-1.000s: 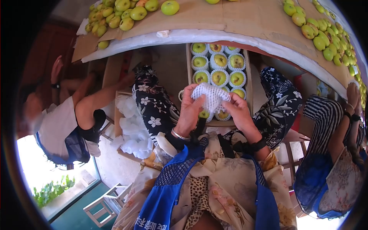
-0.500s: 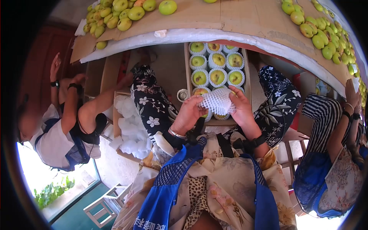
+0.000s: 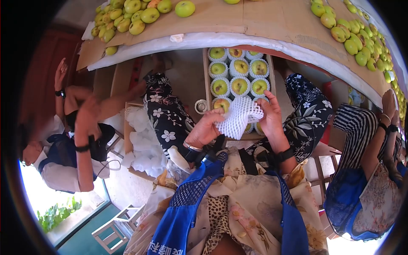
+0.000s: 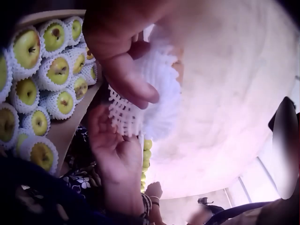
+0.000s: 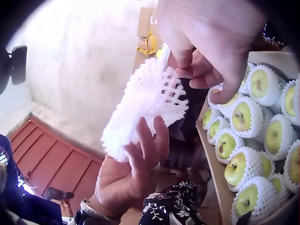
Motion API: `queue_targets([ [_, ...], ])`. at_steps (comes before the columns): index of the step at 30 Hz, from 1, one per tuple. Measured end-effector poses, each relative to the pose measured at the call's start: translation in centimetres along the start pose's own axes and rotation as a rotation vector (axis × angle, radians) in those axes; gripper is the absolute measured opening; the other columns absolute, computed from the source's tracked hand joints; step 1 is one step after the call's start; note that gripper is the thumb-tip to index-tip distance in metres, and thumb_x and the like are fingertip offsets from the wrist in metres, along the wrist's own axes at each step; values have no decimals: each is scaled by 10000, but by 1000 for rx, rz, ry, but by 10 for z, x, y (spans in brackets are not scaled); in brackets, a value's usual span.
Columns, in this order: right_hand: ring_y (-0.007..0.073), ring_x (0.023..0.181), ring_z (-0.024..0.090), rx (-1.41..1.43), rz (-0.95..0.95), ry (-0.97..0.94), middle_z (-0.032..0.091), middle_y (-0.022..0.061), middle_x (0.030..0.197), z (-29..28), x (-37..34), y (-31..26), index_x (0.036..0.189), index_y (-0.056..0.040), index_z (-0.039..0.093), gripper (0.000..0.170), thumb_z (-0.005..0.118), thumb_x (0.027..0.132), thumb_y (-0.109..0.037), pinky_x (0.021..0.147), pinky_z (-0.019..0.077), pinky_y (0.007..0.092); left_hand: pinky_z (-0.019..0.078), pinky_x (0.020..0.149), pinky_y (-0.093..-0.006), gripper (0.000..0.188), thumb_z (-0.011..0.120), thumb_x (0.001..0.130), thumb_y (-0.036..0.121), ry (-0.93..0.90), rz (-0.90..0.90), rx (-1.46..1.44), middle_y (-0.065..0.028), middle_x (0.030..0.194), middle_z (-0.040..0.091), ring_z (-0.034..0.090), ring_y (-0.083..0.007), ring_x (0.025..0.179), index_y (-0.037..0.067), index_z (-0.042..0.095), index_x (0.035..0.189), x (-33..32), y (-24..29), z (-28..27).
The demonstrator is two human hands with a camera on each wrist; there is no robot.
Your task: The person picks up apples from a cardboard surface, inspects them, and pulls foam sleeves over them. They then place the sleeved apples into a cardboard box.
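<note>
White foam net [image 3: 239,119] hangs over the apple box's [image 4: 69,133] near edge: left hand [image 3: 204,131] pinches one side, right hand [image 3: 271,119] the other. Long axis seems slanted toward the near-left corner; folds obscure it.

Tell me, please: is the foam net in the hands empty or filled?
Empty, it seems: between left hand and right hand the foam net looks limp, and no fruit shows inside.
</note>
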State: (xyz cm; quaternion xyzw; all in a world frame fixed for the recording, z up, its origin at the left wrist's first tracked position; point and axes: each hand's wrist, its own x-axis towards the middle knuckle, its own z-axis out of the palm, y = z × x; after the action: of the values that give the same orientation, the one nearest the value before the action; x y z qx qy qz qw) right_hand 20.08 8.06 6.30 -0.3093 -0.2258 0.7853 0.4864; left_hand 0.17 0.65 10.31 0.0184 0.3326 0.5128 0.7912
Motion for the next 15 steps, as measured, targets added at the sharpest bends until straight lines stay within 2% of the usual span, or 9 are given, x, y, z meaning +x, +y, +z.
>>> queue_targets([
  [3,140,891,565,-26,0,149,581,28,950,5,-3,-14,1149,-87,435,285,528,880,-83,817,447,306,510,733,-303,124,500,778,-40,-56,124,40,-40,878,594,608,-149,846,64,502,848,1,-6,-6],
  [5,147,915,558,-60,-24,197,576,31,967,12,-6,-22,1135,-83,456,269,539,883,-125,819,440,299,504,712,-282,205,497,758,-104,-141,416,-56,-30,868,575,597,-134,792,82,474,841,9,1,-23],
  [6,147,928,555,-158,74,97,574,34,981,15,-8,-23,1126,-77,468,261,541,884,-143,819,439,294,504,712,-282,205,497,758,-104,-141,460,-39,-30,868,575,597,-134,792,82,474,841,7,7,-20],
  [8,128,943,542,-418,237,-102,567,36,1009,34,-17,-25,1101,-51,497,250,555,879,-149,818,440,282,492,720,-271,268,498,748,-144,102,524,8,-22,887,558,584,-125,815,88,445,872,8,0,-2],
  [9,115,927,540,-452,230,-183,564,38,1014,46,-19,-18,1096,-42,495,245,558,874,-126,811,438,269,484,738,-269,292,503,748,-150,110,562,93,-27,912,558,575,-121,846,88,432,900,9,-5,8],
  [11,101,912,539,-491,227,-272,562,39,1018,53,-18,-11,1091,-32,493,242,561,870,-102,804,437,255,461,787,-262,337,546,740,-136,91,584,214,-49,998,559,548,-115,930,75,411,965,13,-17,22],
  [13,88,890,537,-448,93,-116,557,38,998,52,-9,-5,1062,-27,492,242,583,837,-27,801,427,236,454,802,-271,365,571,734,-123,114,552,312,-54,1030,556,542,-125,954,75,400,989,11,-14,28],
  [14,88,890,537,-450,87,-131,557,38,998,52,-6,-7,1062,-27,492,242,583,837,-27,801,427,236,448,817,-280,398,595,727,-109,134,506,413,-59,1062,553,536,-135,977,75,388,1013,10,-10,30],
  [15,84,887,536,-437,-13,-140,558,32,971,54,-2,-12,1038,-26,495,236,586,822,2,788,427,228,389,923,-336,636,663,704,-55,59,448,419,-113,1222,470,463,-189,1108,87,320,1221,7,-4,27],
])
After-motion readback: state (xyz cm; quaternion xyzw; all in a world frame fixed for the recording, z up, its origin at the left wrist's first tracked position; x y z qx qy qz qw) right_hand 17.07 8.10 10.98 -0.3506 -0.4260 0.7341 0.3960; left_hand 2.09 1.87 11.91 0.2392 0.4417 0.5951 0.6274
